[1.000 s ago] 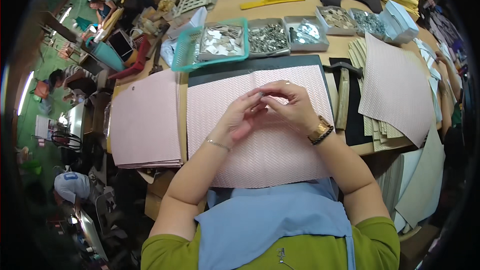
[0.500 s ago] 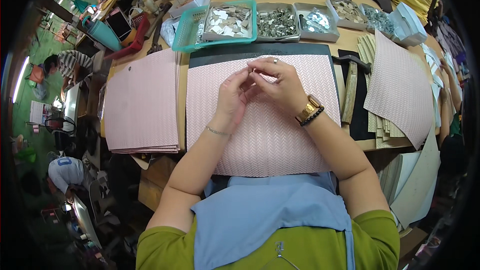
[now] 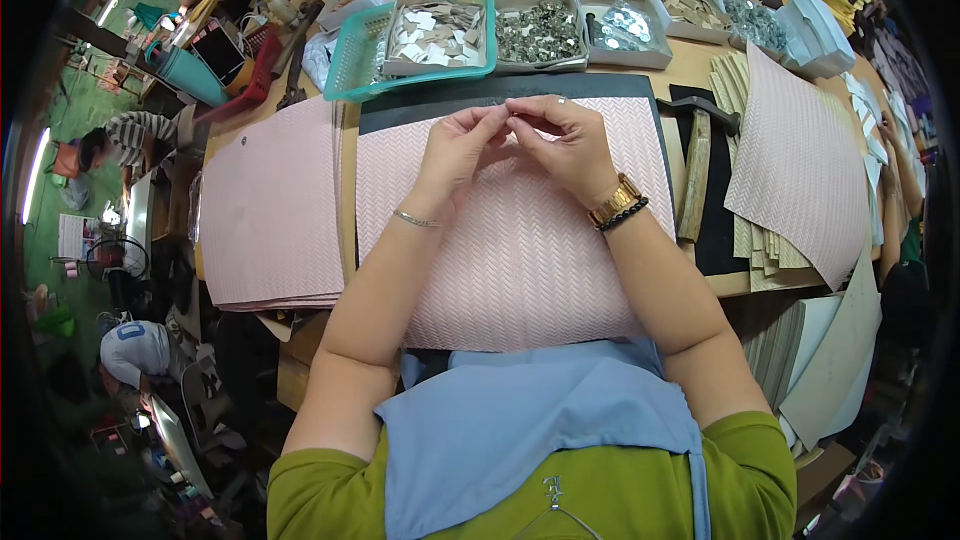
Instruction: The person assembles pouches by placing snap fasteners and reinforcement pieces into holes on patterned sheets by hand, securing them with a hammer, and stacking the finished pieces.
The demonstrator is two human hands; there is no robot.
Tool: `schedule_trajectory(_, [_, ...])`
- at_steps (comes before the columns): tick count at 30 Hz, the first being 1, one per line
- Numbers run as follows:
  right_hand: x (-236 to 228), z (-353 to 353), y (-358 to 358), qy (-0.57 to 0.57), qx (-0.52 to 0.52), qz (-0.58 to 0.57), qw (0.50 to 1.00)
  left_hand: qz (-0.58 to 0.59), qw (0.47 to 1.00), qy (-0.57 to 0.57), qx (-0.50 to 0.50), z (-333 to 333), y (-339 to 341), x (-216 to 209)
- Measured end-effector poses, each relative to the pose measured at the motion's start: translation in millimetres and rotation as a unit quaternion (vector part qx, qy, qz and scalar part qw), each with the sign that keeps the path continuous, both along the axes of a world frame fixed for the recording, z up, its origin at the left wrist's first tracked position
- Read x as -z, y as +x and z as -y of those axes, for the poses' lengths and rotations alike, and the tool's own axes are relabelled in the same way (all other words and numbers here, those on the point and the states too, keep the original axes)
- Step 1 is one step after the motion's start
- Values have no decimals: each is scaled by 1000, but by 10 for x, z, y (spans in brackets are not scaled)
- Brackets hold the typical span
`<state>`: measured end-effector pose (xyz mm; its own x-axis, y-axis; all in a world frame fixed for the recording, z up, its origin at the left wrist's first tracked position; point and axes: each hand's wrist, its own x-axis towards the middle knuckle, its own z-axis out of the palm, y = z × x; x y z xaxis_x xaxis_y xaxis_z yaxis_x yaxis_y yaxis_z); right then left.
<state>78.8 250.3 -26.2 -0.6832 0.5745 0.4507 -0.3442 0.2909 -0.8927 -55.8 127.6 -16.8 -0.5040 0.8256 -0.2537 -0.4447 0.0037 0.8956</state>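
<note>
fingers of l. hand (image 3: pixel 455 152) & r. hand (image 3: pixel 568 145) are pinched closely tip to tip; whether a sm. part is gripped can't be made out. pink sheet (image 3: pixel 530 250) is laid below, on dark board (image 3: pixel 425 100). risk: if pinch is slackened, any sm. part may be dropped; sheet may be skewed if brushed by wrists.

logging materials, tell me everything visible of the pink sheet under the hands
The pale pink rectangular sheet looks like embossed leather, with a herringbone pattern. It lies pattern up over a dark flat board, which shows beyond its far edge; its near edge is beside the light blue cloth apron. The left hand and right hand are over it; contact is unclear.
</note>
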Motion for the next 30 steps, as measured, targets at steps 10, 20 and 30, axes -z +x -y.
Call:
schedule_trajectory(10, [96, -127, -17, -27, 22, 98, 995, -695, 712, -94, -20, 163, -226, -6])
schedule_trajectory(20, [60, -134, 8, -29, 6, 169, 985, -452, 880, -120, 84, -91, -438, -60])
schedule_trajectory(30, [112, -199, -26, -104, 4, 150, 983, -331, 934, -104, 86, -112, -521, 14])
